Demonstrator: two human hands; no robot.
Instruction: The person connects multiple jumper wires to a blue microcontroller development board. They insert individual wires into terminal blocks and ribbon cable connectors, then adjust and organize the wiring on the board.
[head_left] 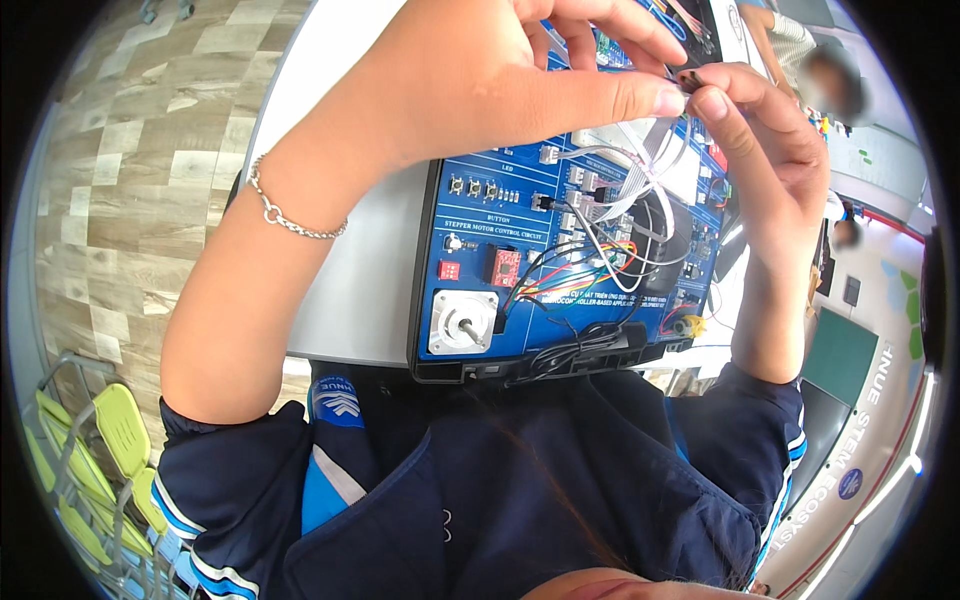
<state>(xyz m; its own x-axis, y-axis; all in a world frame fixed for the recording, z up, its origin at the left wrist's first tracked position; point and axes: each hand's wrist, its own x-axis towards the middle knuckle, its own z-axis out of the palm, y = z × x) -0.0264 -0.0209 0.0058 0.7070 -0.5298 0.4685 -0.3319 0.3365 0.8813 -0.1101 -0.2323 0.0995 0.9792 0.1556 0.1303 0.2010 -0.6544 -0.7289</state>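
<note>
Connector up at the fingertips, btwn both hands

Dark connector [689,79] sits above the board's [452,212] far R part, in pic terms. R hand [778,145] is nearer, thumb + index closed on it; L hand [490,85] comes in from the L, thumb tip right beside it, fingers curled over. Can't tell if L grips too. Connector's long axis + facing: too small & covered to tell. Pale wires [655,170] run from near the fingertips down-L twd the board's white sockets [575,200].
</note>
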